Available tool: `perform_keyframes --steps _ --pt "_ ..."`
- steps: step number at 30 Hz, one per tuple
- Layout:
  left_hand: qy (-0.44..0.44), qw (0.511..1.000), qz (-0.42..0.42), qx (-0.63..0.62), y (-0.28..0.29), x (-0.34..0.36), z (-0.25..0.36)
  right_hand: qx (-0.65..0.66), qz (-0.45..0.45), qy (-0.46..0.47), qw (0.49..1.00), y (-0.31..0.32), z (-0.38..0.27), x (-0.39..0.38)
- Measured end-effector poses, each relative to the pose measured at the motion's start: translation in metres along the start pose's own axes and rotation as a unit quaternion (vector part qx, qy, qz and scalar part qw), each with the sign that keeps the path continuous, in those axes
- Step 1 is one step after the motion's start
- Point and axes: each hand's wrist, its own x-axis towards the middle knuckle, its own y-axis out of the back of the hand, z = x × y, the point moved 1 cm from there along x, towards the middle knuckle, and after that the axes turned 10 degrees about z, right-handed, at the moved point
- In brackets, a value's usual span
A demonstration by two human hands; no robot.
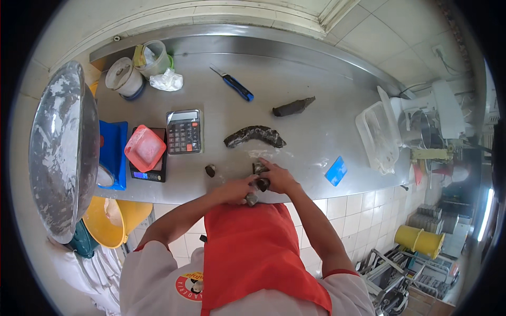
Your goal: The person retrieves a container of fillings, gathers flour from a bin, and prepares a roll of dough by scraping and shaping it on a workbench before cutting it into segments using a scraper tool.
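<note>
Near the calculator [184, 131], toward the steel counter's [295, 84] front edge, both hands work dark dough: the left hand [235, 188] pinches a small lump [251, 199], the right hand [278, 178] closes on another piece [262, 184]. Portioning seems underway; the next piece would likely come from the long dark dough strip [255, 135] beyond.

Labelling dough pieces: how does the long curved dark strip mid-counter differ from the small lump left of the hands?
The strip is long, arched and flattened; the lump is small and roundish. The strip lies farther back, behind the hands; the lump sits near the front edge, by the left hand. Neither is touched. Both are dark and lie on the steel counter.
</note>
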Motion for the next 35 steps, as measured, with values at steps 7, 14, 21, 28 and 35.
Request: perform_keyframes --steps 7,14,21,28,35 --pt "-0.071 0.992 0.102 -0.03 -0.03 0.026 -0.019 0.212 0.205 -0.091 0.951 -0.04 0.052 -0.008" --pt "0.198 0.812 0.009 -0.55 -0.057 0.086 0.086 0.834 0.196 -0.215 0.468 -0.056 0.111 -0.152" --pt "0.244 0.785 -0.169 -0.544 -0.183 0.306 0.268 0.809 0.495 -0.156 0.276 -0.024 0.266 -0.335" --pt "0.313 0.732 -0.213 -0.567 -0.355 0.569 0.403 0.588 0.616 -0.459 0.254 0.032 0.48 -0.475" --pt "0.179 0.849 0.025 -0.497 -0.387 0.683 0.482 0.464 0.649 -0.379 0.47 0.073 0.668 -0.485"
